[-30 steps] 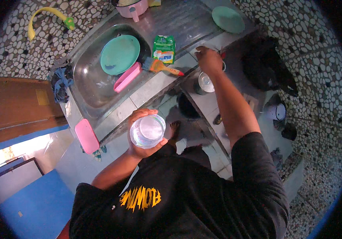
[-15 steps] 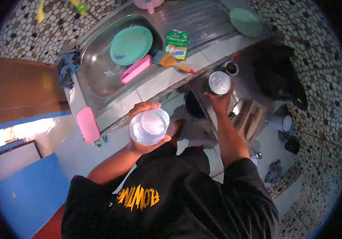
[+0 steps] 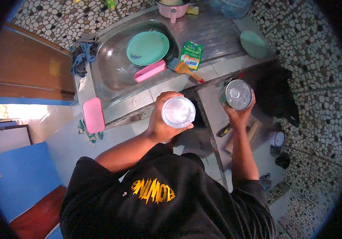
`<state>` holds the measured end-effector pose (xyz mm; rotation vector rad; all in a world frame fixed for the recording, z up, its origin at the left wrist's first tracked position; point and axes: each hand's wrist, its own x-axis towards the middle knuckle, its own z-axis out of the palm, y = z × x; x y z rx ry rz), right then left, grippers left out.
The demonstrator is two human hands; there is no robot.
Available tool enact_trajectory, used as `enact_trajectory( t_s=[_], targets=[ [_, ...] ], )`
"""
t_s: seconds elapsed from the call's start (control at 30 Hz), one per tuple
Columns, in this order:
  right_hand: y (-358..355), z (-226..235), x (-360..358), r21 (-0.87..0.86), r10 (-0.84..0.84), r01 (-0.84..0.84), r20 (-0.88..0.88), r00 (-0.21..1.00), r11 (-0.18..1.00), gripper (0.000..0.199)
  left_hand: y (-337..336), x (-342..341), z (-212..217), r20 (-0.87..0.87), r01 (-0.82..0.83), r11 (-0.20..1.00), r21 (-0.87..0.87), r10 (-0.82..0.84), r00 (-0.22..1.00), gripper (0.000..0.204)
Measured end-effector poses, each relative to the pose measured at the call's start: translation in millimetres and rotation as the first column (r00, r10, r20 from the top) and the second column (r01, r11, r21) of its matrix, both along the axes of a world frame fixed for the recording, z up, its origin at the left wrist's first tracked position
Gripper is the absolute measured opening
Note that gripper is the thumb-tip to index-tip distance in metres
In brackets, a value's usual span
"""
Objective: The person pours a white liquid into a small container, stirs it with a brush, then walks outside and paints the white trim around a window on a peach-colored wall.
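Observation:
My left hand (image 3: 159, 117) is closed round a clear plastic tub (image 3: 178, 112), its round whitish face turned up. The fingers wrap its far side and the thumb its near side. My right hand (image 3: 239, 115) grips a tin (image 3: 238, 95) with a silver round top and a bit of green on its side. Both are held up in front of the counter edge, apart from each other. I cannot see what is inside either one.
Ahead, a steel sink (image 3: 111, 73) holds a green plate (image 3: 148, 47) and a pink tray (image 3: 150, 71). A paintbrush (image 3: 185, 69) and green packet (image 3: 192, 55) lie on its edge. A pink lid (image 3: 94, 115) sits at the left corner, a green plate (image 3: 253, 44) at the right.
My left hand has brought the tub closer to the tin and tilted it, so its printed side no longer shows. The tin stays in my right hand. The whole view has shifted.

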<state>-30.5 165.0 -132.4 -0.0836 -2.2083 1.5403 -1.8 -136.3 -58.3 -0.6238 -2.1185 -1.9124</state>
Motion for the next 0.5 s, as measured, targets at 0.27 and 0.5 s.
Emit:
enact_trajectory(
  t_s=[0.27,0.5],
  targets=[
    [-2,189,-2,0.494,0.207,-0.185,0.011,0.978,0.85,0.119,8,-11,20,0.189,0.067,0.997,-0.03,-0.06,0.98,0.089],
    [-37,267,-16,0.675,0.31,-0.222,-0.01,0.951,0.703,0.1,4,-31,49,0.2,0.083,0.991,-0.102,-0.061,0.978,0.084]
  ],
)
